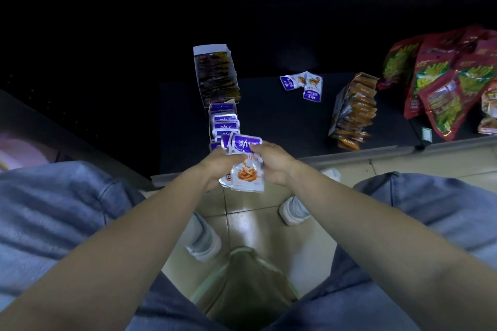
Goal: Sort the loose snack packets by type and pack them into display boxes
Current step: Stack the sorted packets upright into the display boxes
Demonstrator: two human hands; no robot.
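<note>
A small stack of purple-and-white snack packets point(247, 172) sits between my two hands above the near edge of the black table point(282, 126). My left hand point(217, 166) grips the stack from the left and my right hand point(271, 162) pinches it from the right. Just beyond them stands a display box point(223, 122) with a row of the same purple packets. Behind it is another display box point(216, 72) filled with dark packets. Three loose purple packets point(304, 83) lie farther back on the table.
A box of orange packets point(353, 110) lies tilted at the right. Large red snack bags point(443, 80) pile up at the far right. Below the table edge are a tiled floor, my knees in jeans and white shoes.
</note>
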